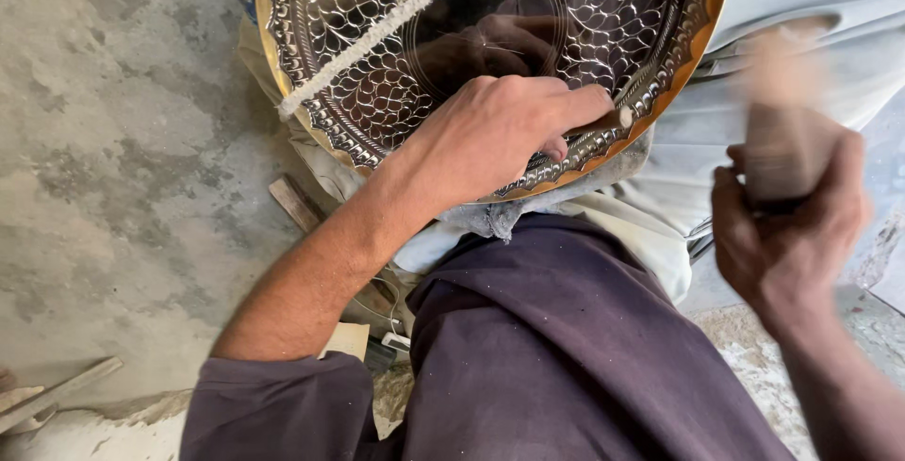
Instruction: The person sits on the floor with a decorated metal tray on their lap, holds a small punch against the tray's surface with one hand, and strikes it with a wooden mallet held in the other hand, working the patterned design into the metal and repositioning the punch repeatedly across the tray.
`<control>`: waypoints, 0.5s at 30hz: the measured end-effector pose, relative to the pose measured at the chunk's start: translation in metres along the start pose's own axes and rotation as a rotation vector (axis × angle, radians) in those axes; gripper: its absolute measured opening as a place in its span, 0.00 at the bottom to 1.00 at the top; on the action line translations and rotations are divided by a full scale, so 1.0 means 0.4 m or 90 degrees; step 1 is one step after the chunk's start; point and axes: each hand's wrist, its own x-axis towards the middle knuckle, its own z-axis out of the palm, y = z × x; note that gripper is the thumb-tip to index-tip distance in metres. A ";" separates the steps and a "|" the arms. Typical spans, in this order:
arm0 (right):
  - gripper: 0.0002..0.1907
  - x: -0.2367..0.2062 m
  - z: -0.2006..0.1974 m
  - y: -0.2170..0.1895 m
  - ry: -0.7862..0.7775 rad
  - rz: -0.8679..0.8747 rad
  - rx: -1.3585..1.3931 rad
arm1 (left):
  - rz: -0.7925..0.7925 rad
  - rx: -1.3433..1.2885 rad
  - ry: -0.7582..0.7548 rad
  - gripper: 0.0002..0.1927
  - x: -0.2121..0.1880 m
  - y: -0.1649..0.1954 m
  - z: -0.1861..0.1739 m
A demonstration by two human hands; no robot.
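Rough concrete floor (113,140) lies beneath the engraved brass tray (377,74) propped on the lap. Left hand (495,136) pinches a chisel (603,122) at the rim; right hand (792,225) grips a blurred mallet (778,131), so keep the chisel steady

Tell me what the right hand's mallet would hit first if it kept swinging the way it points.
Likely the butt of the chisel that the left hand presses to the engraved metal tray. The right hand and its wooden mallet are motion-blurred, so depth is uncertain.
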 end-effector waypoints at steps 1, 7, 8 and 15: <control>0.20 -0.019 0.006 0.009 0.013 -0.073 -0.124 | -0.007 0.022 -0.024 0.16 0.006 0.005 -0.003; 0.23 -0.120 0.053 0.066 0.045 -0.018 -0.029 | 0.016 0.054 -0.080 0.10 0.025 0.019 -0.008; 0.24 -0.129 0.055 0.074 0.032 -0.072 -0.158 | 0.030 0.075 -0.080 0.09 0.024 0.020 -0.008; 0.26 -0.133 0.052 0.106 0.043 -0.190 -0.340 | 0.047 0.113 -0.070 0.09 0.001 0.022 0.000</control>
